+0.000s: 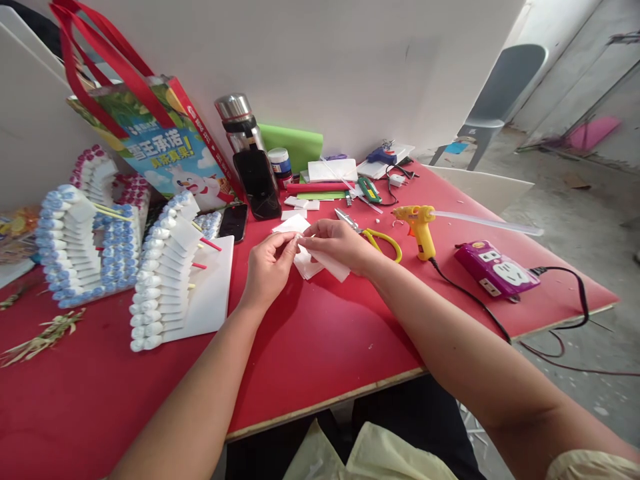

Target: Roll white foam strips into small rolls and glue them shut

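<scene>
My left hand (273,268) and my right hand (336,244) meet over the middle of the red table (310,347). Their fingertips pinch a small piece of thin white tissue paper (334,265), part of which hangs below my right hand. More white sheets (306,265) lie under and behind the fingers. Left of my hands stands a fan-shaped craft piece with rolled white ends (150,293) on a white board (215,293). Just beyond my right hand are yellow-handled scissors or pliers (383,240), partly hidden by it.
At right lie a yellow glue gun (421,227) with a clear stick and a purple power socket block (497,270) with cords. Behind stand a flask (240,123), a dark phone (256,183) and a gift bag (160,143). A blue-and-white craft piece (85,247) sits at left.
</scene>
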Demonstrator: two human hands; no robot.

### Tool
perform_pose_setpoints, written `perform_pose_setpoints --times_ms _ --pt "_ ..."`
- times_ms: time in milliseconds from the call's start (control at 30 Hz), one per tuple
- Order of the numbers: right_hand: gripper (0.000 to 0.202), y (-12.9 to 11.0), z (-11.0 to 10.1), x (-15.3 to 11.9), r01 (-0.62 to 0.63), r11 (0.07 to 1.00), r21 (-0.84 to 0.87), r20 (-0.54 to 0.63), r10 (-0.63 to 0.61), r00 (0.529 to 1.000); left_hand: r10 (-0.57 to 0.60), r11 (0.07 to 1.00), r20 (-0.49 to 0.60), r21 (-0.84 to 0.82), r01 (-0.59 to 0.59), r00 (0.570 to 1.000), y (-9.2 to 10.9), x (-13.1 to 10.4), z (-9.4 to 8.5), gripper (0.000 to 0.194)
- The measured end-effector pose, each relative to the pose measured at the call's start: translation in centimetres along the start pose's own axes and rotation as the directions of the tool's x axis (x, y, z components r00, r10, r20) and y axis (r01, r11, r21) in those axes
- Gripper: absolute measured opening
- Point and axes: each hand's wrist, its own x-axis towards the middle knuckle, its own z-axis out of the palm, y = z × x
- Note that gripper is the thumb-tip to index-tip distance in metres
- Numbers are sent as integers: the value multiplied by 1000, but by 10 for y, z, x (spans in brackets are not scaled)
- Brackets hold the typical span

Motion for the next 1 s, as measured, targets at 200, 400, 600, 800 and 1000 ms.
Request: perform_pose_setpoints --times_ms 200,400,600,800,1000 --pt "36 1 -4 -1 113 985 -134 40 -108 993 -59 994 32 -86 62 998 -6 1 0 29" --pt "39 1 -12 -1 -95 990 -103 47 100 994 15 999 64 39 -18 998 -1 2 -4 23" --pt "37 1 -16 1 -364 892 269 226 310 924 109 990 94 85 -117 990 4 2 -3 20" --pt "32 -2 -20 0 -357 856 374 233 286 929 133 987 110 75 -141 985 4 1 -2 23" --pt "27 -3 -20 1 -347 882 319 170 308 936 127 989 120 59 -135 985 3 0 -1 22"
